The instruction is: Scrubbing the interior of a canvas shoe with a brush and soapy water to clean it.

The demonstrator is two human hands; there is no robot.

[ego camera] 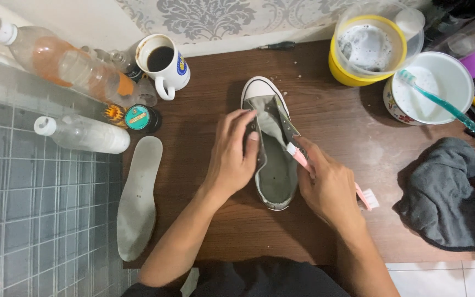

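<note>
- Shoe (273, 176) sits on my brown bench (325, 110).
- My left hand (232, 157) grips its side.
- My right hand (328, 187) grips a pink toothbrush (301, 157) against the shoe.

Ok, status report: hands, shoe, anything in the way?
Left hand holding shoe open. Right hand grips pink toothbrush, bristles at the shoe's edge. Insole lies apart, left. Nothing blocking.

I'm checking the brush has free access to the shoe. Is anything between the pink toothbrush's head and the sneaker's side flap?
Nothing visible does. The right hand holds the pink toothbrush with its head right at the grey sneaker, at its right flap. The left hand grips the opposite side, clear of the brush.
</note>
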